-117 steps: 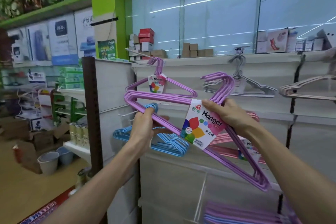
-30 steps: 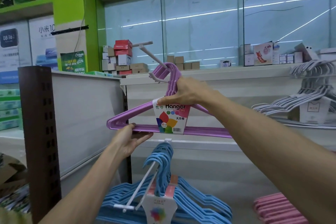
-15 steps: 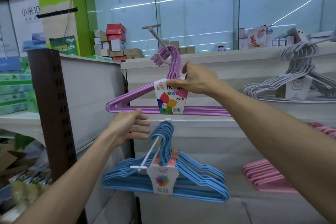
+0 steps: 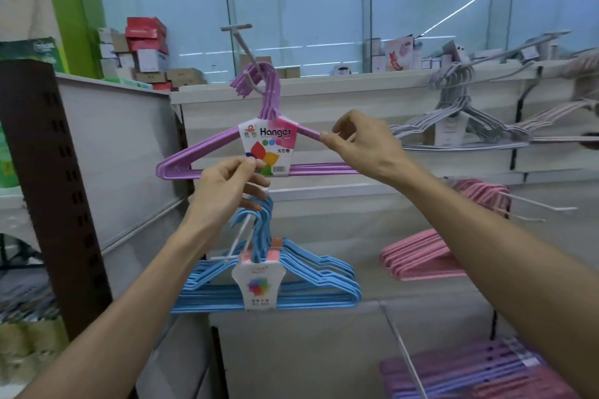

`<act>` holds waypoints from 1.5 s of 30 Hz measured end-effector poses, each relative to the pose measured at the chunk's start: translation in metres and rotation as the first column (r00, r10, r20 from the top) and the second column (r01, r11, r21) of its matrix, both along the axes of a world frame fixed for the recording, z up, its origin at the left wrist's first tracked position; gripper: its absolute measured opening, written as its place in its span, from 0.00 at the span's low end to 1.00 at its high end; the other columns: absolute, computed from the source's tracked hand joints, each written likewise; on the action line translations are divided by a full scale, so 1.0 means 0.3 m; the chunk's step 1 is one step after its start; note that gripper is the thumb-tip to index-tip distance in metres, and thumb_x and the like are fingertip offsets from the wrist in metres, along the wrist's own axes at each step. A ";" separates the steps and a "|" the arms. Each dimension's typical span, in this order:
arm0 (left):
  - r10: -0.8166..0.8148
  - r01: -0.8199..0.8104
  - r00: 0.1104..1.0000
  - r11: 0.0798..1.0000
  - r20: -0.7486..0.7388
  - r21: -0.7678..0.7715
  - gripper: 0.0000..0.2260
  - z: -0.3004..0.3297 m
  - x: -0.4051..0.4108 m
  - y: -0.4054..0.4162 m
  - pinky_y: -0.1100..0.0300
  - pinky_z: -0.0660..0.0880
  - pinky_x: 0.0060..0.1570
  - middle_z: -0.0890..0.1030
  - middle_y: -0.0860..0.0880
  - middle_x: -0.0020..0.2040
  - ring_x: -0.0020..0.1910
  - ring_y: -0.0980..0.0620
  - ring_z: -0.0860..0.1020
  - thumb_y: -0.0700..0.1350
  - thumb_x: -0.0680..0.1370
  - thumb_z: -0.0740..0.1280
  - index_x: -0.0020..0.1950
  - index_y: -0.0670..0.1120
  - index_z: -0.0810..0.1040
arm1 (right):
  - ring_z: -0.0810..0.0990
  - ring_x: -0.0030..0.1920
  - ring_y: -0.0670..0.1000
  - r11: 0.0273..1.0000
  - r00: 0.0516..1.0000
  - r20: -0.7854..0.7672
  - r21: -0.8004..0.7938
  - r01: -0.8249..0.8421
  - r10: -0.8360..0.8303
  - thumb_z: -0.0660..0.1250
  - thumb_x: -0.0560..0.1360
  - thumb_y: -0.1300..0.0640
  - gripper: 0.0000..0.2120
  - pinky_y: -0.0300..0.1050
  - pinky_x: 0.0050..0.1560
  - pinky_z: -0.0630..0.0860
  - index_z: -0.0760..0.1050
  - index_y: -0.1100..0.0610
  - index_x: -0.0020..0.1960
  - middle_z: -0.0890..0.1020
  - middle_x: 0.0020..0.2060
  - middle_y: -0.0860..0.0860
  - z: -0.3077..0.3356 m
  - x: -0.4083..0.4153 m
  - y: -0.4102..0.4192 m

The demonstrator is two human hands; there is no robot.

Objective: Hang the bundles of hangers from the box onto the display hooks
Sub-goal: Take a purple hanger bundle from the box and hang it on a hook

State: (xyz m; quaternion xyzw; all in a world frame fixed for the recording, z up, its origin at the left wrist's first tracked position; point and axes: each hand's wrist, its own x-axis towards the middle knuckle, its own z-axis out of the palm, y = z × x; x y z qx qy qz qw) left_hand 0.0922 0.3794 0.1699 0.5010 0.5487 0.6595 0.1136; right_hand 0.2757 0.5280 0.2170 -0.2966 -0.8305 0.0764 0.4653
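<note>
A purple hanger bundle (image 4: 207, 152) with a "Hanger" paper label (image 4: 269, 146) hangs by its hooks on a white display hook (image 4: 241, 42) at the top of the shelf wall. My left hand (image 4: 227, 191) pinches the lower left edge of the label. My right hand (image 4: 363, 146) pinches the bundle's right sloping arm between thumb and forefinger. The box is not in view.
A blue hanger bundle (image 4: 291, 288) hangs on a hook just below. Pink bundles (image 4: 421, 256) and grey bundles (image 4: 460, 126) hang to the right, more purple ones (image 4: 470, 372) at the bottom right. A brown slotted upright (image 4: 48, 191) stands at the left. Small boxes (image 4: 146, 48) sit on the top ledge.
The purple bundle's hooks went onto the display hook and it now hangs there. My right hand slid from its neck to the right arm; my left moved from the bottom bar to the label.
</note>
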 end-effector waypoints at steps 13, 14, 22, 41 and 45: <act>-0.309 0.326 0.934 0.943 -0.181 0.071 0.09 -0.098 0.369 0.043 0.52 0.80 0.39 0.82 0.46 0.40 0.41 0.46 0.82 0.45 0.81 0.62 0.52 0.44 0.80 | 0.81 0.39 0.44 0.987 0.982 -0.106 -0.047 0.152 -0.156 0.69 0.75 0.47 0.08 0.44 0.43 0.77 0.78 0.51 0.48 0.81 0.38 0.42 -0.205 0.413 -0.095; -0.325 0.344 0.925 0.937 -0.198 0.069 0.09 -0.107 0.401 0.060 0.52 0.80 0.38 0.82 0.45 0.40 0.40 0.46 0.82 0.44 0.81 0.62 0.52 0.43 0.80 | 0.81 0.38 0.43 0.984 0.978 -0.114 -0.063 0.166 -0.173 0.68 0.75 0.47 0.08 0.44 0.43 0.77 0.78 0.51 0.48 0.82 0.37 0.42 -0.221 0.452 -0.096; -0.511 0.537 0.828 0.842 -0.231 0.060 0.09 -0.199 0.735 0.214 0.51 0.78 0.34 0.82 0.46 0.37 0.34 0.47 0.80 0.44 0.79 0.62 0.49 0.41 0.79 | 0.82 0.37 0.44 0.936 0.931 -0.136 -0.156 0.316 -0.337 0.68 0.75 0.51 0.04 0.51 0.44 0.81 0.77 0.50 0.47 0.82 0.35 0.43 -0.363 0.855 -0.116; -0.849 0.844 0.521 0.528 -0.087 -0.097 0.08 -0.510 1.933 0.384 0.54 0.78 0.35 0.82 0.45 0.37 0.35 0.46 0.80 0.42 0.81 0.62 0.50 0.44 0.80 | 0.80 0.37 0.46 0.636 0.664 -0.016 -0.305 0.709 -0.748 0.68 0.76 0.53 0.05 0.46 0.41 0.78 0.78 0.54 0.48 0.82 0.38 0.46 -0.731 2.089 -0.273; -0.898 0.886 0.437 0.440 -0.054 -0.149 0.08 -0.585 2.147 0.390 0.55 0.78 0.35 0.81 0.44 0.37 0.35 0.49 0.79 0.41 0.81 0.61 0.49 0.44 0.80 | 0.80 0.38 0.47 0.534 0.586 0.038 -0.366 0.762 -0.810 0.68 0.76 0.52 0.05 0.47 0.41 0.77 0.77 0.53 0.47 0.82 0.38 0.46 -0.837 2.307 -0.311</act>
